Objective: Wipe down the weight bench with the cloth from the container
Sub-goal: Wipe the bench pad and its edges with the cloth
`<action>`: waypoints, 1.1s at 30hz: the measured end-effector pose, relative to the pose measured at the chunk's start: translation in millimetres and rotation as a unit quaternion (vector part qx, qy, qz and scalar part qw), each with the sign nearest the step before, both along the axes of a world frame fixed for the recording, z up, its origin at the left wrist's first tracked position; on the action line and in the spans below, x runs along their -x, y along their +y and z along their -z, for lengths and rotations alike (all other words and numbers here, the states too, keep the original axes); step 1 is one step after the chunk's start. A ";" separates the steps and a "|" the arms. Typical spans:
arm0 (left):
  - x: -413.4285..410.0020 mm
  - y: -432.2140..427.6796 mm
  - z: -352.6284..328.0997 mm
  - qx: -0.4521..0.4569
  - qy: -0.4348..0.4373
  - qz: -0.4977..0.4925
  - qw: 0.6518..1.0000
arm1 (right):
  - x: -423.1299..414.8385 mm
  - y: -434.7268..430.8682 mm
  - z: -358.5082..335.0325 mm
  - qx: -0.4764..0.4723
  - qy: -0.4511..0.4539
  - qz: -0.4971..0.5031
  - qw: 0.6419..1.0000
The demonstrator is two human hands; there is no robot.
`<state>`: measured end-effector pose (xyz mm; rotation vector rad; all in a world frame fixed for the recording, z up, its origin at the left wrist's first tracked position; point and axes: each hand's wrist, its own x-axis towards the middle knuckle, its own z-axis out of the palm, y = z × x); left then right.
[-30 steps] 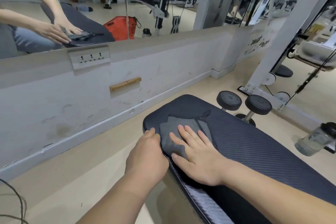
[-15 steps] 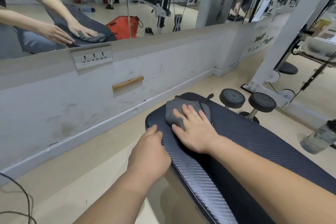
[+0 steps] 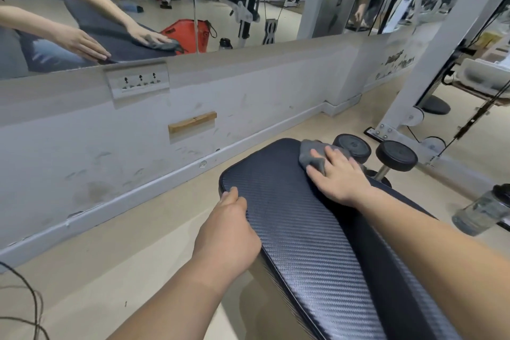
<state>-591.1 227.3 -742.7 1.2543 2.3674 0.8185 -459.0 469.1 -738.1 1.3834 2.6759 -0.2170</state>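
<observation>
**Cloth at the pad's far right corner, wiping under way**

At the lower left of the frame a thin cable (image 3: 30, 309) loops over the floor (image 3: 124, 243). A bare strip of floor runs between the wall (image 3: 82, 152) and the weight bench (image 3: 303, 243), and that is our open room on this side. Our left hand (image 3: 226, 232) sits at bottom centre, its fingers curled over the pad's left edge near the rounded far corner, gripping it.

Right of it the textured pad lies bare. The cloth (image 3: 310, 156) is bunched at centre right, on the pad's far right corner. Our right hand (image 3: 339, 176) presses on it with fingers straight and spread, not gripping.

We judge the wiping under way but not finished. The cloth is out of its container, which we cannot see, and nothing shows which parts are already clean. The cloth sits right at the pad's edge, so a further push could carry it off toward the two black discs (image 3: 397, 156) just beyond. At the right edge a water bottle (image 3: 481, 214) stands on the floor, well apart.
</observation>
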 end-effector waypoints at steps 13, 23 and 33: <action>9.6 1.2 -0.4 -0.037 -0.044 -0.061 0.996 | -28.6 -137.4 -3.3 0.008 -0.001 -0.190 0.982; 8.8 -3.5 2.3 -0.044 -0.080 -0.081 0.993 | 55.8 -112.4 -0.5 0.036 0.005 -0.193 0.980; 3.0 -10.2 -18.2 -0.028 -0.047 -0.068 0.996 | 43.1 -46.2 1.2 0.004 0.027 -0.075 0.997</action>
